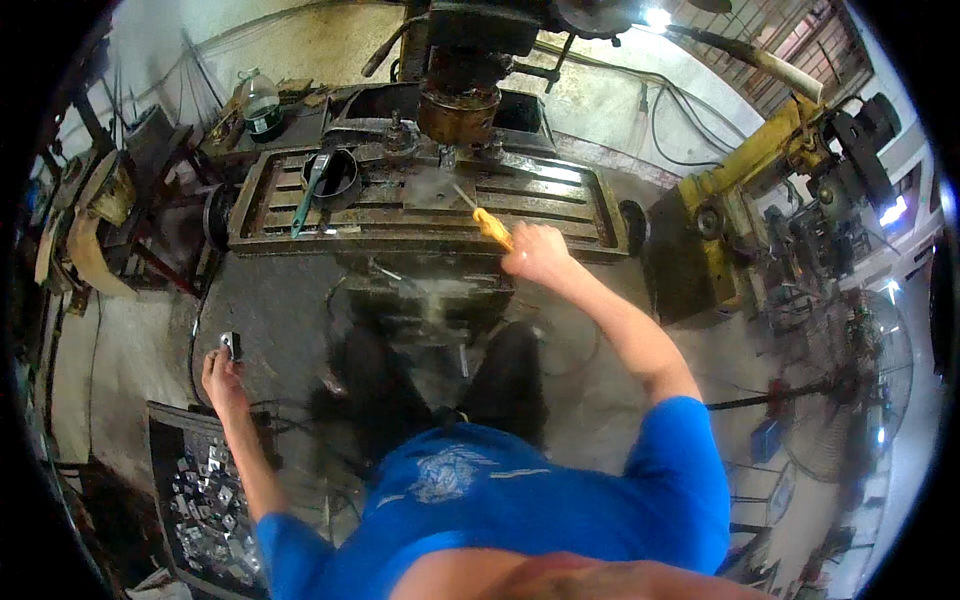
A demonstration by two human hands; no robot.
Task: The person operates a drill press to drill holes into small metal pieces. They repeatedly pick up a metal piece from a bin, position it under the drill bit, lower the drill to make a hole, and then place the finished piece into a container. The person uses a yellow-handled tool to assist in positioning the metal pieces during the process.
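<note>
My right hand (540,252) is closed around a yellow blow gun (492,228). Its thin metal nozzle points at the middle of the slotted machine table (560,205), below the spindle head (458,112). A pale blur hangs over the table just left of the nozzle tip. Out to the left, my left hand (222,378) grips a small metal block (231,346) between its fingers. That hand is above the near end of a dark bin (160,440), where several similar metal pieces (215,500) lie in a heap.
A brush (311,195) lies across a round black bowl (343,180) on the machine table's left part. Behind stands a clear plastic bottle (260,105). A yellow machine (730,180) is at the right, with a standing fan (850,390) nearer me. Handwheels flank the table.
</note>
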